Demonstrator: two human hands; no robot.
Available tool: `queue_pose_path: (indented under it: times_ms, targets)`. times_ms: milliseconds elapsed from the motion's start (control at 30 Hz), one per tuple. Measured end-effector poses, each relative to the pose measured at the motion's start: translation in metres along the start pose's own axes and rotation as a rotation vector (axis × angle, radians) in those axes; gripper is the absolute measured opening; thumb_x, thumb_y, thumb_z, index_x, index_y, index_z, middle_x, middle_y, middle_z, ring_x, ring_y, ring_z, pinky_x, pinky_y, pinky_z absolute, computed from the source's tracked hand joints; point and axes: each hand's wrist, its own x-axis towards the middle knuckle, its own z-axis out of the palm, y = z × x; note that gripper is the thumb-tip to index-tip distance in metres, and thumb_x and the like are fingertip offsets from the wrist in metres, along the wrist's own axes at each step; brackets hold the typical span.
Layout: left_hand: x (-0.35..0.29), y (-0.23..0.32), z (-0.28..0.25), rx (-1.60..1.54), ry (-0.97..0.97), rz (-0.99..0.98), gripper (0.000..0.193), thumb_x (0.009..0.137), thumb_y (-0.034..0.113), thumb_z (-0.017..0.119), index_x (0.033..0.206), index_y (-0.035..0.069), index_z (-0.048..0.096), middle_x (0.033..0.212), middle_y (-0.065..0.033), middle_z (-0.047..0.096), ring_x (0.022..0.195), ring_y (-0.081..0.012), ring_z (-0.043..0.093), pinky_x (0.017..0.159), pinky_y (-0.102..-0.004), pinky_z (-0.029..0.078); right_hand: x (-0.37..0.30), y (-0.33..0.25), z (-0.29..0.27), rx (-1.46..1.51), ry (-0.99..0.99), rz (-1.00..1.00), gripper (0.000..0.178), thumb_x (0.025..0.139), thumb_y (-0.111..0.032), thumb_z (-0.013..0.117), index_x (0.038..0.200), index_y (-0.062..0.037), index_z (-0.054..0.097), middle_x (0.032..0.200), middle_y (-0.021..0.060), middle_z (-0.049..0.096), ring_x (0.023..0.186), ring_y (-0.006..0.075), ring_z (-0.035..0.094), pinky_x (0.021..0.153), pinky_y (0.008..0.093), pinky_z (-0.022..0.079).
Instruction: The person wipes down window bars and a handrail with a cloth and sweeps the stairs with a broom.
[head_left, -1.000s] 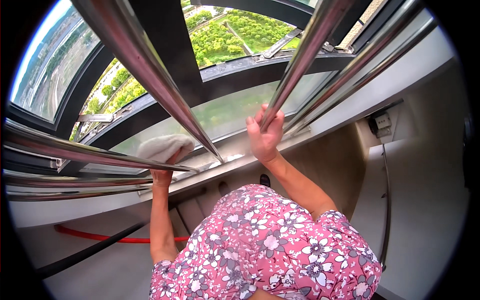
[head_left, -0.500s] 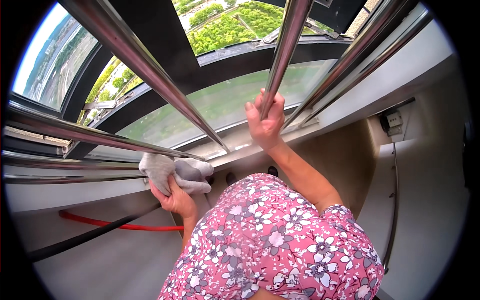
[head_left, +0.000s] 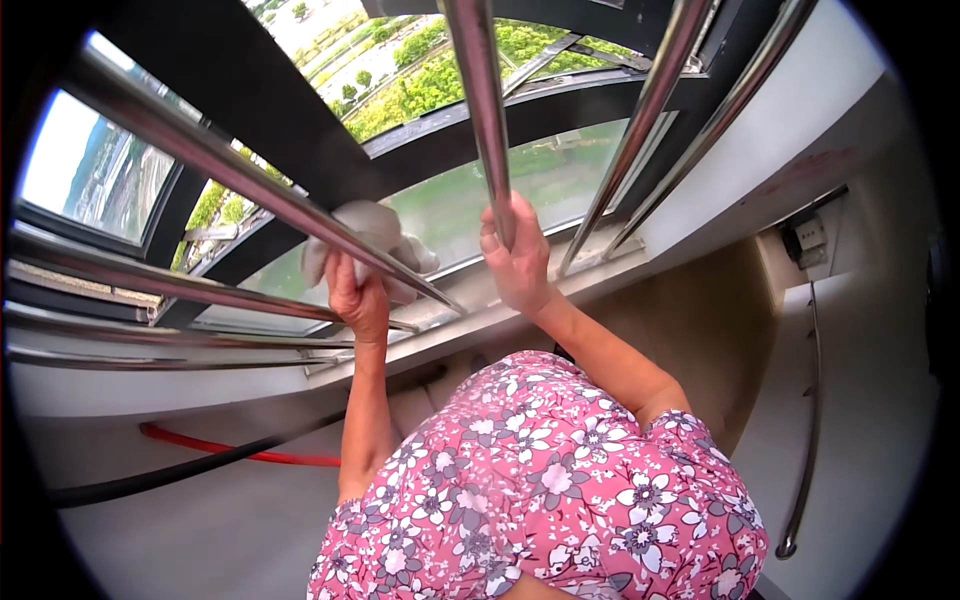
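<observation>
The left hand (head_left: 357,297) is closed in a full fist around a crumpled grey-white cloth (head_left: 372,243), soft and bunched into loose folds, and presses it up against the underside of a slanting steel bar (head_left: 250,180). The cloth sits right on that bar, about midway along its visible length, bulging out above and to the right of the knuckles. The right hand (head_left: 518,262) is wrapped around a second, more upright steel bar (head_left: 480,90) just to the right of the cloth-covered bar; the fingers curl round the tube and the thumb shows on its left side, so the grip is closed on the metal itself with nothing else in it. Both bars are round, smooth, polished tubes with bright reflections running along them. Further bars (head_left: 655,100) of the same make stand to the right of the gripped upright one, and several flatter ones (head_left: 150,282) run below and left of the slanting bar. Behind the bars is a dark window frame (head_left: 230,80) with glass panes, through which green trees show. Below the slanting bar runs a pale, matt sill (head_left: 480,325), and lower still a thin red hose (head_left: 240,452) lies along the light wall. The person wears a pink flower-printed garment (head_left: 540,490).
</observation>
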Motion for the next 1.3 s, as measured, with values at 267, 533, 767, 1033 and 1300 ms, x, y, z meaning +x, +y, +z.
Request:
queue_pose_path:
  times_ms: [267, 533, 767, 1033, 1300]
  targets:
    - [-0.018, -0.016, 0.001, 0.05, -0.551, 0.098, 0.04, 0.059, -0.003, 0.061, 0.096, 0.011, 0.06, 0.102, -0.0089, 0.054, 0.093, -0.0257, 0.052, 0.079, -0.0333, 0.043, -0.021, 0.013, 0.004, -0.08, -0.104, 0.016, 0.035, 0.085, -0.013, 0.043, 0.117, 0.0, 0.037, 0.078, 0.0048, 0.051, 0.065, 0.009, 0.046, 0.058, 0.0208, 0.041]
    - [-0.037, -0.018, -0.018, 0.22, -0.786, -0.153, 0.025, 0.07, 0.005, 0.055, 0.095, 0.006, 0.059, 0.097, -0.0095, 0.056, 0.093, -0.024, 0.052, 0.08, -0.0318, 0.04, -0.01, 0.004, 0.004, -0.162, -0.125, -0.021, 0.035, 0.079, -0.004, 0.051, 0.112, 0.0003, 0.04, 0.079, 0.0073, 0.051, 0.067, 0.0149, 0.05, 0.06, 0.0239, 0.042]
    - [-0.05, 0.048, -0.055, -0.036, 0.017, -0.448, 0.032, 0.071, -0.005, 0.059, 0.102, -0.001, 0.053, 0.11, -0.0105, 0.048, 0.094, -0.0175, 0.049, 0.081, -0.0263, 0.04, -0.035, 0.0, -0.034, -0.302, -0.12, 0.067, 0.043, 0.073, -0.012, 0.057, 0.109, 0.0025, 0.041, 0.088, 0.0137, 0.048, 0.076, 0.0221, 0.05, 0.068, 0.0305, 0.042]
    - [-0.024, 0.109, -0.052, 0.11, -0.235, 0.236, 0.038, 0.065, 0.001, 0.066, 0.099, 0.002, 0.052, 0.108, -0.0201, 0.049, 0.094, -0.0302, 0.052, 0.078, -0.0357, 0.044, -0.02, -0.04, -0.04, -0.042, -0.288, 0.155, 0.058, 0.071, -0.025, 0.061, 0.116, 0.0013, 0.035, 0.092, 0.0126, 0.048, 0.083, 0.0201, 0.049, 0.071, 0.0294, 0.042]
    - [-0.006, 0.127, 0.001, -0.337, -0.48, -0.067, 0.04, 0.072, 0.01, 0.061, 0.109, 0.0, 0.047, 0.118, -0.0202, 0.04, 0.107, -0.0279, 0.042, 0.087, -0.0349, 0.035, -0.025, -0.061, -0.033, 0.3, -0.577, 0.32, 0.076, 0.06, -0.025, 0.072, 0.121, -0.0025, 0.031, 0.115, 0.0144, 0.037, 0.108, 0.0245, 0.038, 0.09, 0.0334, 0.03]
